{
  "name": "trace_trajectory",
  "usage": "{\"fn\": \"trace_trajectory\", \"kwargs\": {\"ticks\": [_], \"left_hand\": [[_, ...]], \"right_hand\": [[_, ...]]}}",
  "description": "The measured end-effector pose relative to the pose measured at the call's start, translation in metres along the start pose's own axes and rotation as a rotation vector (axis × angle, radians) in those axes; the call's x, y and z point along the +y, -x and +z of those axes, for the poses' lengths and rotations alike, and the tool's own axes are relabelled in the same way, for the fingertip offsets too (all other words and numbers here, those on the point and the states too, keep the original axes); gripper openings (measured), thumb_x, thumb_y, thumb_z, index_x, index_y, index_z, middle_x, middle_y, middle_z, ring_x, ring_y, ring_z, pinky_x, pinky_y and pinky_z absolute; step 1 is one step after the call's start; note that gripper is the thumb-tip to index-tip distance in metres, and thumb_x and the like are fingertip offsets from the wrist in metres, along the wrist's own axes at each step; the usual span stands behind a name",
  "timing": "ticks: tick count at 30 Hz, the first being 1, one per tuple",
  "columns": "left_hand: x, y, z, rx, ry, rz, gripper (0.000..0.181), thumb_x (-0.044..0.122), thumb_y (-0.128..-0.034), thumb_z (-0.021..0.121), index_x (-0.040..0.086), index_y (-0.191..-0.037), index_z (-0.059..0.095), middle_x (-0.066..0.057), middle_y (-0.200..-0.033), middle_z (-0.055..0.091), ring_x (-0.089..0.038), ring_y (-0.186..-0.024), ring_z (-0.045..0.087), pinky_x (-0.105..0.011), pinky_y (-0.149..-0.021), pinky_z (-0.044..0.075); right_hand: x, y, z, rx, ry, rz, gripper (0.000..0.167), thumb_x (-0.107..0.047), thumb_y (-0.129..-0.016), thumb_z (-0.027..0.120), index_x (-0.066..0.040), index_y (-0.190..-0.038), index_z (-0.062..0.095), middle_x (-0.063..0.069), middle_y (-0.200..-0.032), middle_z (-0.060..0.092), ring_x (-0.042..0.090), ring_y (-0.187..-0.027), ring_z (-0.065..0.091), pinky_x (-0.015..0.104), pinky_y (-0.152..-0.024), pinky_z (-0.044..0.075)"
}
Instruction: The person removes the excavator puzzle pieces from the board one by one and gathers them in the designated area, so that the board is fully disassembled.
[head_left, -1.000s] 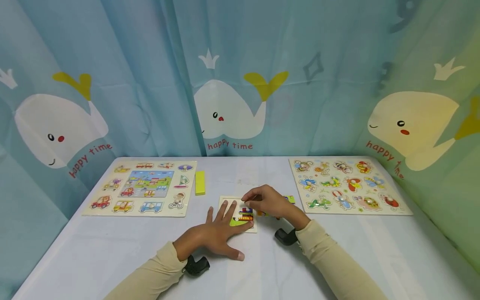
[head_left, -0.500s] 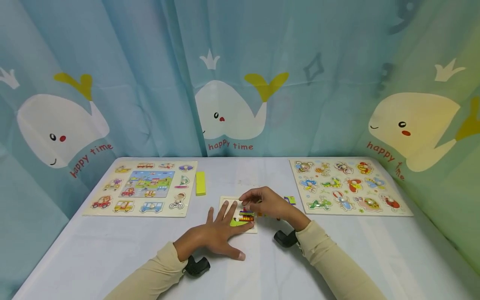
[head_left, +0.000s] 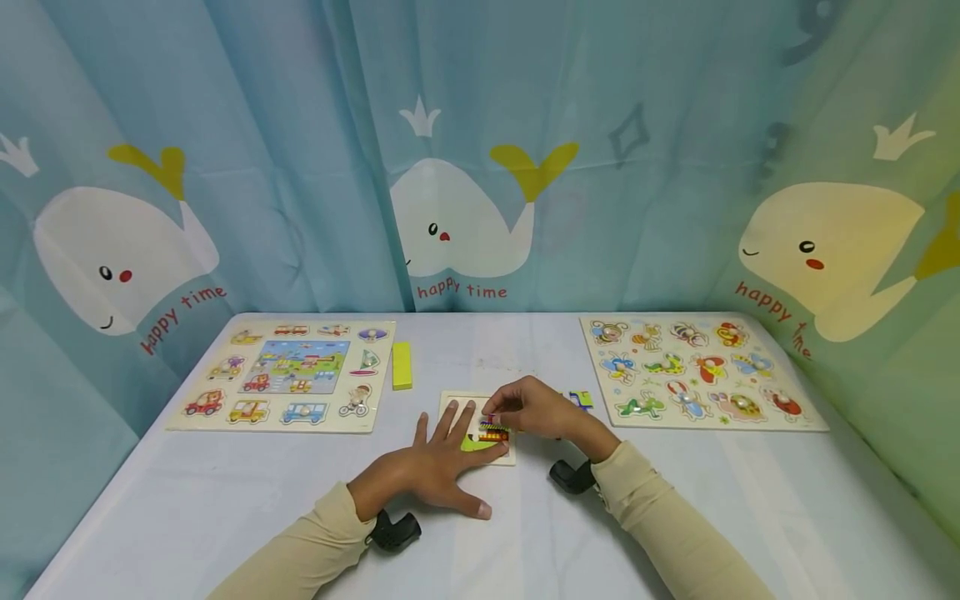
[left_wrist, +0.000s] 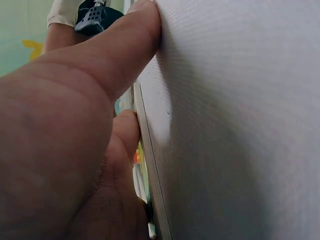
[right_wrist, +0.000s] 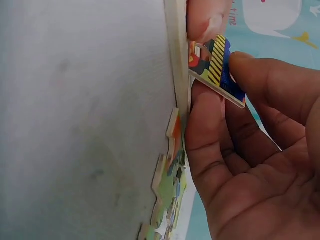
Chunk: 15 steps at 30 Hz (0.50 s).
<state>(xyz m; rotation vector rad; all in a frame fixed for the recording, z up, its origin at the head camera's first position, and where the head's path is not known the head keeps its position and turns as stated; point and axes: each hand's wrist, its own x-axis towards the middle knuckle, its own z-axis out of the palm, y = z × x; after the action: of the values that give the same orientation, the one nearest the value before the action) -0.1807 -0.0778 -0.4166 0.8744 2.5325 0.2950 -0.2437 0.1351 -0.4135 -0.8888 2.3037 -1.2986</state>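
A small wooden puzzle board [head_left: 457, 397], partly filled with a colourful picture, lies at the middle of the table. My left hand [head_left: 437, 473] rests on it with straight, spread fingers; the thumb reaches onto the cloth, as the left wrist view shows. Over the board's right side, my right hand [head_left: 534, 408] pinches a puzzle piece [right_wrist: 217, 65] with yellow-and-black stripes and a blue edge. In the right wrist view this piece stands tilted, its lower edge at the board. The head view largely hides the piece behind the fingers.
Loose puzzle pieces [right_wrist: 167, 185] lie just right of the board, one piece [head_left: 581, 400] showing past the right hand. A vehicle peg puzzle [head_left: 187, 419] lies at left, an insect peg puzzle [head_left: 712, 425] at right. A yellow block [head_left: 402, 365] stands near the vehicle puzzle.
My right hand has shifted slightly right and toward me over the board, its fingers drawing lower. The left hand has stayed in place.
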Motion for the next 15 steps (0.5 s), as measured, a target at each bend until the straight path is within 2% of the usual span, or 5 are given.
{"fn": "trace_trajectory", "kwargs": {"ticks": [8,15], "left_hand": [[0.0002,-0.0004,-0.0006,-0.015,0.003,-0.012,0.083,0.069,-0.0815,0.061,0.044,-0.152,0.026,-0.011,-0.161,-0.014,-0.034,-0.144,-0.02,-0.068,-0.104,-0.007],[0.0023,0.0006,-0.0013,-0.02,0.003,-0.017,0.083,0.069,-0.0817,0.061,0.044,-0.153,0.025,-0.012,-0.161,-0.013,-0.033,-0.144,-0.02,-0.068,-0.105,-0.006]], "right_hand": [[-0.0043,0.0004,-0.0015,0.044,-0.001,0.035,0.017,0.001,-0.093,0.059,0.003,-0.105,0.071,0.004,-0.08,0.066,0.009,-0.055,0.046,0.023,-0.05,0.038],[-0.0042,0.0042,-0.0054,0.053,0.042,0.025,0.018,-0.002,-0.095,0.059,0.002,-0.108,0.071,0.004,-0.092,0.071,0.011,-0.056,0.047,0.024,-0.052,0.039]]}}
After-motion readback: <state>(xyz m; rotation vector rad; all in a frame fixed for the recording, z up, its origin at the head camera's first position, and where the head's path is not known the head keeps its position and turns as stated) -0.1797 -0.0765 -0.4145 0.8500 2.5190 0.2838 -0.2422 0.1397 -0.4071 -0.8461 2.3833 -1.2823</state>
